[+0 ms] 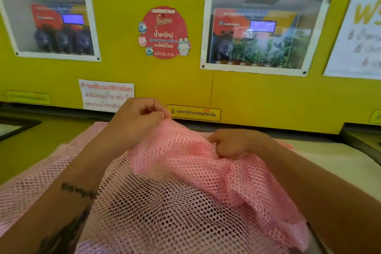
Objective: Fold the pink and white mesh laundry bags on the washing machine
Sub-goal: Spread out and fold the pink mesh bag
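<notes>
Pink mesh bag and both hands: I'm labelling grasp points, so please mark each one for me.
pink mesh bag [185,163]: head view, on the bunched folded layer.
left hand [136,121]: head view, on the back of the hand pinching the bag's edge.
right hand [233,142]: head view, on the knuckles gripping the mesh.

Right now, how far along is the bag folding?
Early. Nothing looks finished: no folded bag in view. In hand: left hand and right hand both pinch the pink mesh laundry bag, lifting its far edge. Left: completing its fold, then the white bags, none clearly visible.
</notes>
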### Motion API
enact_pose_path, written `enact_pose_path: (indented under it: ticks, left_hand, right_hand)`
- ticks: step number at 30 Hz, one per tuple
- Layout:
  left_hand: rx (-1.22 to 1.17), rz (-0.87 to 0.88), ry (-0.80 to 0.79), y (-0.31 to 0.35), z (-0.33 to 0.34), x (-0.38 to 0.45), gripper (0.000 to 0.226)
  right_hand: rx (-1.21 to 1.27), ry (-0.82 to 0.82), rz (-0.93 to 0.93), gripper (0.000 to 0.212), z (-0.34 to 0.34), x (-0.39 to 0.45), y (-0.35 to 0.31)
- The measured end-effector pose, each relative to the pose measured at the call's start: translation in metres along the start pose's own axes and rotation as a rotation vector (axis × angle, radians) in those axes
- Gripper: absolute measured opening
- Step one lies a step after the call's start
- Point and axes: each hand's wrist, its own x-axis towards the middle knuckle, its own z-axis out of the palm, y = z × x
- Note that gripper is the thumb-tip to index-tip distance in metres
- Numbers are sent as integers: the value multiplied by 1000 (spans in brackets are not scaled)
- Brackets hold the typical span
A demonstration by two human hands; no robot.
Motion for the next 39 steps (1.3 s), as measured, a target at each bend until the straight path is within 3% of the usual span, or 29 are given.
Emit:
enact_pose_path:
  ticks: [3, 7, 9, 12, 15, 17, 18, 24, 27, 29, 31, 33, 36, 39]
  left_hand:
    - [45, 54, 57, 6, -11, -11, 35]
    - [131, -30, 34, 1, -23, -19, 22]
    - [237, -180, -89, -8, -20, -21, 25]
    - [399, -330, -292, -27, -11, -26, 53]
    - [358, -308, -354, -36, -2, -31, 41]
    - [248, -267, -256, -31, -4, -34, 13]
    - [203, -262, -202, -26, -9, -36, 9]
    - [114, -254, 57, -16, -66, -52, 20]
    - [18, -331, 168, -14, -99, -66, 20]
    - [-21, -438, 202, -20, -122, -78, 22]
    - [234, -521, 275, -35, -142, -88, 26]
    - [533, -613, 412, -56, -159, -98, 23]
    - [718, -766, 415, -74, -169, -108, 24]
    - [751, -644, 367, -85, -157, -101, 39]
  right_hand:
    - [-46, 92, -20, 25, 4, 16, -7]
    - [6, 608, -102, 21, -15, 25, -16]
    - [110, 830, -181, 21, -29, 23, -27]
    - [216, 1007, -282, 17, -49, 24, -44]
    - [259, 970, -315, 15, -54, 31, -52]
    - [232, 927, -279, 14, -51, 37, -56]
    - [218, 913, -254, 15, -49, 41, -59]
    - [396, 810, -177, 15, -54, 88, -107]
    - [442, 784, -271, 14, -56, 115, -160]
    - [413, 621, -379, 15, -49, 131, -197]
    - [374, 351, -426, 33, -37, 143, -222]
    - [294, 254, -426, 58, -23, 152, -233]
    - [170, 258, -379, 57, -5, 162, -229]
    - [22, 147, -315, 52, 6, 166, -211]
